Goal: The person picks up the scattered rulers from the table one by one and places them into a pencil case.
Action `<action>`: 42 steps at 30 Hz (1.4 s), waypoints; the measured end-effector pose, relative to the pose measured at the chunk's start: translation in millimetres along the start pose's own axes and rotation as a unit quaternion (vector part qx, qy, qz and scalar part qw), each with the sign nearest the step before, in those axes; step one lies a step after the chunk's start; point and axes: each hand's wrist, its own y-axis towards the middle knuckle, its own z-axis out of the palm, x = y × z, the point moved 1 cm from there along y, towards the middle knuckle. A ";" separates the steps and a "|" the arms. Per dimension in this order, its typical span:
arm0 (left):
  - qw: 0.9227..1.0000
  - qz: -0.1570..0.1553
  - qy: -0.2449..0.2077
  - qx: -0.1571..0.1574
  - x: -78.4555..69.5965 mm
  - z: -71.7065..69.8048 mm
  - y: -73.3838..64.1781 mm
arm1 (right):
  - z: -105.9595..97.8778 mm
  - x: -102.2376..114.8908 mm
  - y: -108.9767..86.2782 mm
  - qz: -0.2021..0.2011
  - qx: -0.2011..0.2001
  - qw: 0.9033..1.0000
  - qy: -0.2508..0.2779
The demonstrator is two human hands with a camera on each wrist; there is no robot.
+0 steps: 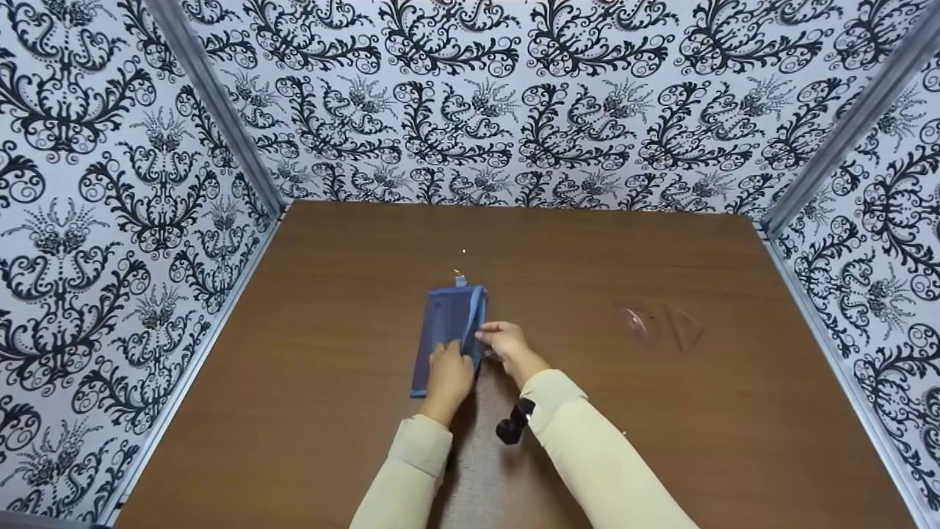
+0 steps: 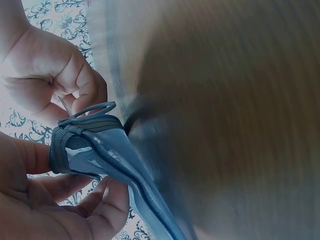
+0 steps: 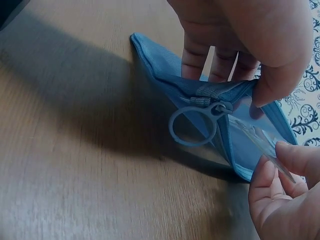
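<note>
A blue mesh zip pouch (image 1: 444, 316) lies lengthwise near the middle of the table, its zipped side lifted. My left hand (image 1: 449, 375) grips the pouch by the edge of its opening, thumb on one side and fingers on the other, as the right wrist view shows. Close beside it, my right hand (image 1: 514, 349) pinches a thin clear plastic piece (image 3: 260, 142) between thumb and fingers. This piece slants into the pouch's mouth; its full shape is hidden. From the zip's end hangs a pull ring (image 3: 172, 125).
On the right of the brown table (image 1: 330, 441) lie a clear protractor (image 1: 637, 323) and a clear set square (image 1: 683, 327). A small tab (image 1: 460, 281) sticks out from the pouch's far end. Patterned walls (image 1: 470, 110) enclose the back and both sides.
</note>
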 end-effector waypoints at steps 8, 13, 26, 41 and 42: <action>1.000 0.005 0.005 -0.001 0.1 0.5 -0.1 | 13.5 103.3 -134.1 -0.029 0.014 0.999 0.025; 1.000 0.016 0.006 -0.005 -0.3 -0.2 -1.7 | 24.2 142.8 -178.7 -0.003 -0.008 1.000 0.003; 0.999 0.027 0.012 -0.014 0.3 1.2 -1.2 | 12.7 -9.9 12.9 0.009 0.055 0.996 0.066; 1.000 0.021 0.009 -0.006 0.4 -0.3 -1.7 | 23.1 46.7 -62.4 0.002 0.065 0.995 0.073; 1.000 0.021 0.010 -0.007 0.7 -0.2 -1.7 | 22.4 38.0 -51.2 0.006 0.065 0.995 0.072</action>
